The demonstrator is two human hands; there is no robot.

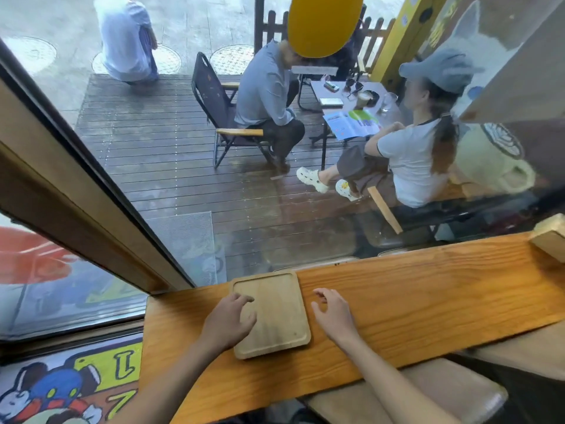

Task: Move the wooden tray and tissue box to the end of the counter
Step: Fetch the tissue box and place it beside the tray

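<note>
two bare forearms reach in from the bottom edge over the wooden desk (412, 301); the left hand (229, 322) lies on the left part of the wooden tray (272, 313), fingers spread and loose, gripping nothing; the right hand (333, 313) hovers just beside the tray's right edge, fingers curled but released, apart from the wood; the tray lies flat near the left end of the desk, by the window; the wooden tissue box (550, 240) sits far right, cut by the frame edge; a padded stool (428, 390) stands below.
</note>
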